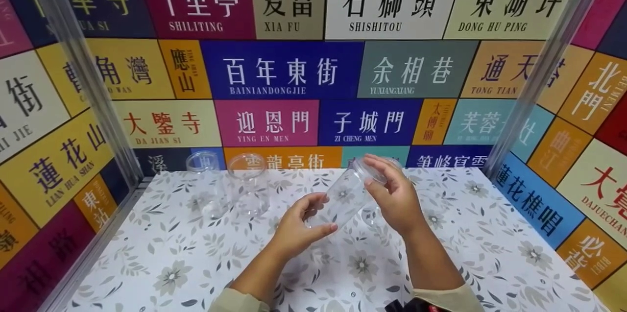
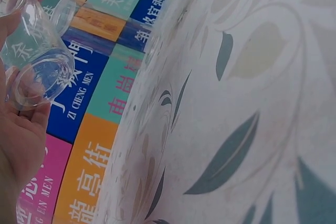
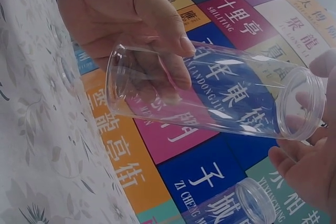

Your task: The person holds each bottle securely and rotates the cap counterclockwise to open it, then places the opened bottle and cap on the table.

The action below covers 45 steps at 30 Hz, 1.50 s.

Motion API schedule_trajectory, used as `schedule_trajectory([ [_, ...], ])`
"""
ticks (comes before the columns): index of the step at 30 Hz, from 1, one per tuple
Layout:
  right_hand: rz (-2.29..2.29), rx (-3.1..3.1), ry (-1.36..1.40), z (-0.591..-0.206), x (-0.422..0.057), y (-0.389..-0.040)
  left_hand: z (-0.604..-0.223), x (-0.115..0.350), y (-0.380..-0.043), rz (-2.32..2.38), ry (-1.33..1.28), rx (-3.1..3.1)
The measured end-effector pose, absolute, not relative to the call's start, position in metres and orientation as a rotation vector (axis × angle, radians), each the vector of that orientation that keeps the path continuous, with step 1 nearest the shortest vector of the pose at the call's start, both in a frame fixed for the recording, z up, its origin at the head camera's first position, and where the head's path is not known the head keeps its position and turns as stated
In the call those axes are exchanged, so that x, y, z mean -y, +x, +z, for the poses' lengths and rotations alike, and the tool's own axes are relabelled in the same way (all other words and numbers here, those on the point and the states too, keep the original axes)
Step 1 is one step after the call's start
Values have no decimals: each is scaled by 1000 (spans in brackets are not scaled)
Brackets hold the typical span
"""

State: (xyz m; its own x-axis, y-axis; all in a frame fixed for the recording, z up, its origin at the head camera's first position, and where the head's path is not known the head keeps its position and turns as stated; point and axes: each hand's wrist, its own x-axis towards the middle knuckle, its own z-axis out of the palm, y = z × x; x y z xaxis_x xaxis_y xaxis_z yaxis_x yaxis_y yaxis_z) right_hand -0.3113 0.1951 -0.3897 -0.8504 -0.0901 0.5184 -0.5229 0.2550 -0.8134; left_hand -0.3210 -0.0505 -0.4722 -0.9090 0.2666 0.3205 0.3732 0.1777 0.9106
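A clear, see-through plastic jar [image 1: 341,197] is held tilted above the table between both hands, its ringed mouth end up to the right. My right hand [image 1: 397,199] grips it round the mouth end, thumb on the near side. Lower down, my left hand [image 1: 304,228] holds the base end between thumb and fingers. The right wrist view shows the jar [image 3: 210,90] lengthwise, with the left hand's fingers [image 3: 149,74] seen through its wall. I see nothing inside it. Behind it stands another clear jar [image 1: 373,219], partly hidden by the held jar and right hand.
Two more clear jars, a left one [image 1: 205,184] and one beside it [image 1: 249,187], stand upright at the back left of the table [image 1: 171,243] with a leaf-patterned cover. Panels [image 1: 281,74] with coloured name signs enclose the back and sides, joined by clear corner posts [image 1: 543,57].
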Motion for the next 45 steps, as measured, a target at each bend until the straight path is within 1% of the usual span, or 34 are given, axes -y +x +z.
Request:
schedule_trajectory([
  [4, 1584, 2180, 530, -390, -196, -313, -471, 50, -321, -1841, -646, 2342],
  [13, 1426, 2248, 303, -387, -197, -313, -473, 51, -321, -1877, -661, 2329],
  [21, 1436, 2284, 263, -386, -195, -311, -473, 51, -322, -1867, -669, 2331],
  [26, 1479, 2274, 298, -384, -195, -309, -473, 51, -322, -1861, -661, 2343],
  [34, 1544, 2157, 488, -387, -194, -310, -473, 51, -323, -1863, -637, 2348],
  [41, 1638, 2154, 527, -387, -194, -310, -475, 51, -323, -1857, -626, 2360],
  [45, 1599, 2166, 535, -387, -195, -310, -475, 50, -323, -1848, -618, 2363],
])
